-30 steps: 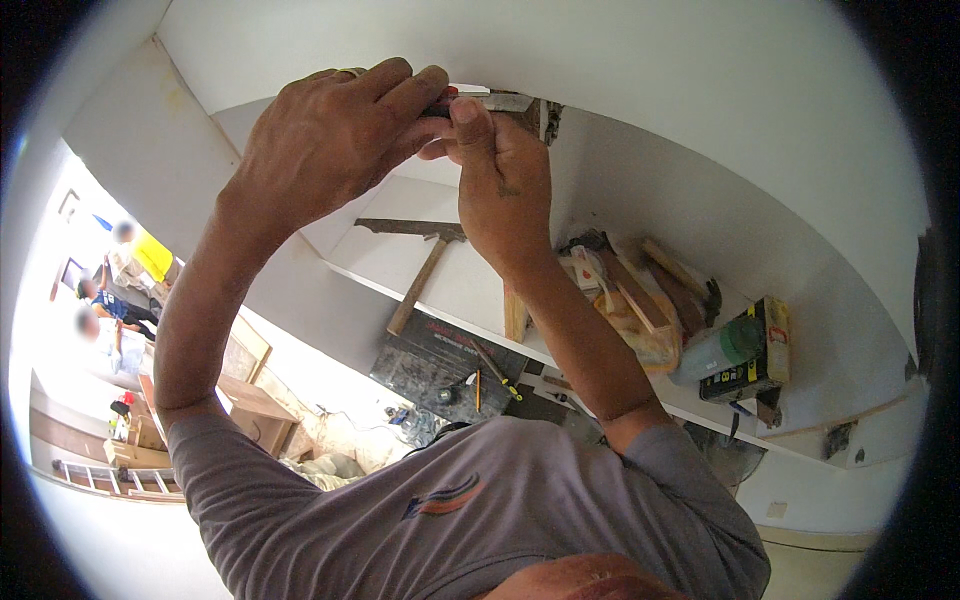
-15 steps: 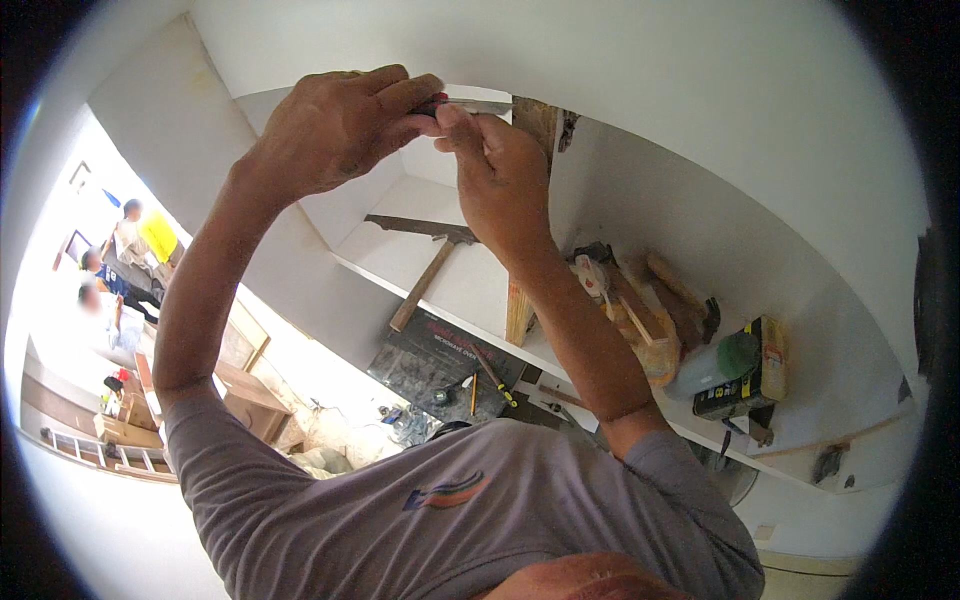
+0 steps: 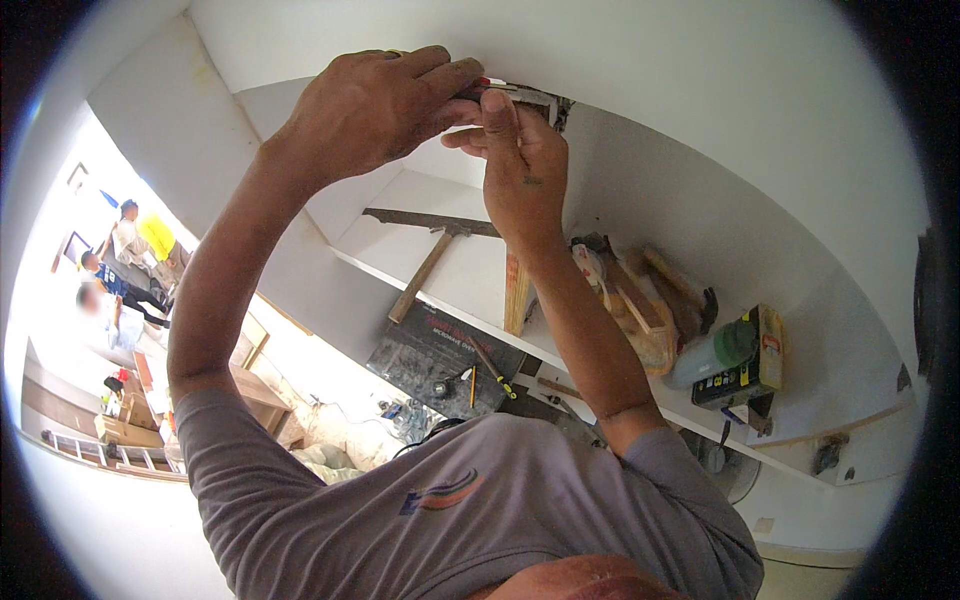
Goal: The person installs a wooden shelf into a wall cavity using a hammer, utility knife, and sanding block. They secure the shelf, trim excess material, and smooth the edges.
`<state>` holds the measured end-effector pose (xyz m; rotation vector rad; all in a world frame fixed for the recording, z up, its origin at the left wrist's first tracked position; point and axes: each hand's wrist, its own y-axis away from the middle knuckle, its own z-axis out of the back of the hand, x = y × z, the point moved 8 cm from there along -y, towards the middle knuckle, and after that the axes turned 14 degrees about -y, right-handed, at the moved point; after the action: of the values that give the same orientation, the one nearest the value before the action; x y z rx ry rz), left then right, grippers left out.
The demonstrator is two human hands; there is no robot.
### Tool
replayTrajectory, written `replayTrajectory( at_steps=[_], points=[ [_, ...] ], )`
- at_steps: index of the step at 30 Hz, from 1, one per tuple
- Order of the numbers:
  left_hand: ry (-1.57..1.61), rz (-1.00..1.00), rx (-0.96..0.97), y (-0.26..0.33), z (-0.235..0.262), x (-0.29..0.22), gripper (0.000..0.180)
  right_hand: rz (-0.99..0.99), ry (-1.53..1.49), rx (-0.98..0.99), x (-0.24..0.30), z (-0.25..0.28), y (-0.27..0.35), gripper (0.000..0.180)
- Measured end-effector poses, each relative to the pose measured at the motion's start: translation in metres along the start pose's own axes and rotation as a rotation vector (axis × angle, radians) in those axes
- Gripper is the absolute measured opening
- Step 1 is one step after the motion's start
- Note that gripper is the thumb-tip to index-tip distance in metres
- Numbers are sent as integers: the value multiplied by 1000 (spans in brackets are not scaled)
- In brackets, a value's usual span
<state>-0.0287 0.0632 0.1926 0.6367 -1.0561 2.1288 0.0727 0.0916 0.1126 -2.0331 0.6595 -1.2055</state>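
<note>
The person wears a grey, short-sleeved shirt (image 3: 570, 520) of creased fabric, with a swooping striped emblem (image 3: 442, 492) in dark blue and orange-red on its front. The right hand (image 3: 530, 160) bears a small dark mark (image 3: 531, 181).

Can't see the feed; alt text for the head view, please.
The left hand holds a partly hidden, red-marked tool near the edge of a white panel, the right hand close by. Below, a wooden-handled hammer lies on a white shelf; a bottle and box sit rightward.
</note>
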Motion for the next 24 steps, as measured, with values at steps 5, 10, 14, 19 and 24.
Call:
replayTrajectory(
  at_steps=[5, 10, 14, 19, 24],
  points=[
    [-5, 42, 44, 2, 2, -2, 39, 57, 37, -21, -7, 4, -1, 42],
    [55, 4, 8, 5, 3, 3, 42, 84, 59, -31, -5, 2, 0, 47],
    [87, -23, 6, 1, -1, 4, 43, 88, 21, -13, -8, 4, 0, 47],
    [39, -1, -6, -1, -3, 2, 41, 33, 21, 0, -6, 4, -1, 50],
    [44, 15, -7, 3, -4, 5, 39, 34, 127, -4, -10, 3, -1, 51]
  ],
)
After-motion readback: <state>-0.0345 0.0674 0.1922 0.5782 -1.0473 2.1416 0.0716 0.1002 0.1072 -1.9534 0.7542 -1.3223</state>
